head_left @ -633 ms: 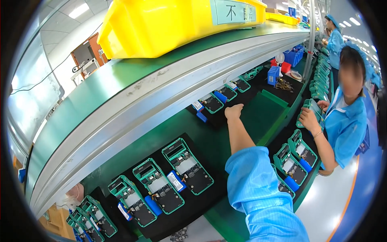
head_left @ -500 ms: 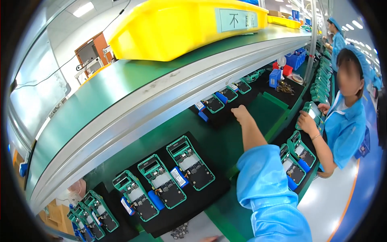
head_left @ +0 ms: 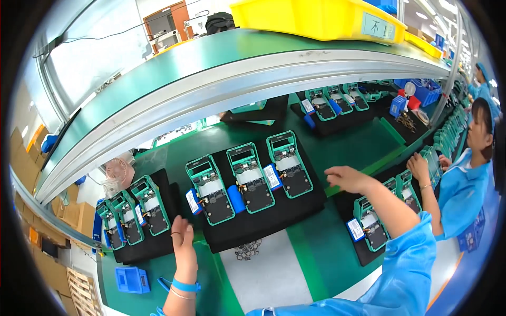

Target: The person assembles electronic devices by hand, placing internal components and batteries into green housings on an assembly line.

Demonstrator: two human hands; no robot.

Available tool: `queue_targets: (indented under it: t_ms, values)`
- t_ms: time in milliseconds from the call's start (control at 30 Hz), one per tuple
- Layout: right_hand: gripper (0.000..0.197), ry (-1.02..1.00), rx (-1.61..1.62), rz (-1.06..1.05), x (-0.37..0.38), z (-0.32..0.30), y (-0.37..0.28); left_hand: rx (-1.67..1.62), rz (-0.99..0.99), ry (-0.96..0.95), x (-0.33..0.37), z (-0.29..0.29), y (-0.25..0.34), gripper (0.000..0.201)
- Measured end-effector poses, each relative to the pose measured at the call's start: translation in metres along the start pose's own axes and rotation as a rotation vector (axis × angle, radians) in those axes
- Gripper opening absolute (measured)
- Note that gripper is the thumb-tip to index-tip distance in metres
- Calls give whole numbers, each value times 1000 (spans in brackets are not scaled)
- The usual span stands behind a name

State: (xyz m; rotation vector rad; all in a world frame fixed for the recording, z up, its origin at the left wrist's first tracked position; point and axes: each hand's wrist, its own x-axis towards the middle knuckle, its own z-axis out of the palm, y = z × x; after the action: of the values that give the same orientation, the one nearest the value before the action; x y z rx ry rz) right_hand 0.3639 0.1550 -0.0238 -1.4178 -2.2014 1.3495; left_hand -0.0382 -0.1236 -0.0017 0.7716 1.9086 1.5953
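Observation:
My right hand (head_left: 348,179) hangs over the green bench just right of the middle black mat (head_left: 221,239). Its fingers are loosely bent and partly apart, with nothing seen in them. My left hand (head_left: 182,234), below a blue wrist strap (head_left: 185,286), is raised between the middle mat and the left mat, its fingers apart and nothing in it. Three green-framed device housings (head_left: 250,176) with circuit parts lie on the middle mat. Blue battery packs, one a blue pack (head_left: 236,199), lie beside them, some white-labelled.
More housings lie on a left mat (head_left: 142,255), a far mat (head_left: 342,121) and a right mat (head_left: 366,255). Small metal parts (head_left: 247,249) lie near a blue bin (head_left: 132,279). A shelf edge (head_left: 253,71) overhangs the bench, bearing a yellow bin (head_left: 316,18). A co-worker (head_left: 464,179) handles housings at right.
The view has turned left and down. My right hand has drawn back from near the far mat toward the middle mat. My left hand has risen into view from the lower edge.

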Motion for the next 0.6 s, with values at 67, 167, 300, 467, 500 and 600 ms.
queue_targets:
  t_ms: [67, 167, 300, 467, 500, 600]
  values:
    - [46, 28, 251, 119, -6, 22, -11, -118, -114, -109, 15, -2, -11, 52]
    - [46, 57, 283, 83, -15, 37, -25, -204, -182, -224, 22, -8, -15, 47]
    - [39, 121, 301, 110, -7, 45, -24, -258, -213, -415, 38, 6, -1, 43]
    - [32, 253, 324, 8, -19, 44, -54, -245, -67, -449, 26, -2, 17, 43]
    - [31, 317, 315, -43, -21, 44, -49, -238, -47, -483, 20, 0, 28, 42]
    - [27, 474, 270, -91, -29, 55, -53, -226, -2, -565, 32, -5, 22, 38]
